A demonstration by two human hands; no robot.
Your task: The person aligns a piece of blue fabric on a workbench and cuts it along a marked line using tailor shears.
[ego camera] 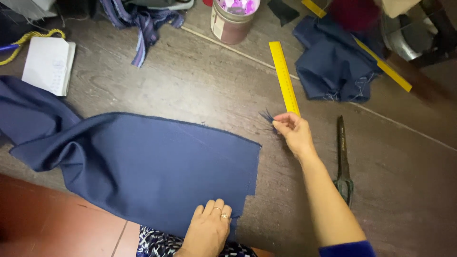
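A large piece of navy blue fabric (143,162) lies spread on the dark wood-grain surface. My left hand (208,227), with a ring on one finger, rests flat on its near edge. My right hand (293,132) is out past the cloth's right edge, its fingers pinched on a small tuft of blue threads (266,116). Just beyond that hand lies a yellow ruler (283,76). A pair of dark scissors (343,159) lies shut to the right of my right forearm.
A bundle of navy fabric (333,62) sits at the back right on a long yellow ruler (383,65). A round tin (232,21), a white notepad (48,64), a yellow cord (26,40) and striped cloth (143,21) lie along the back.
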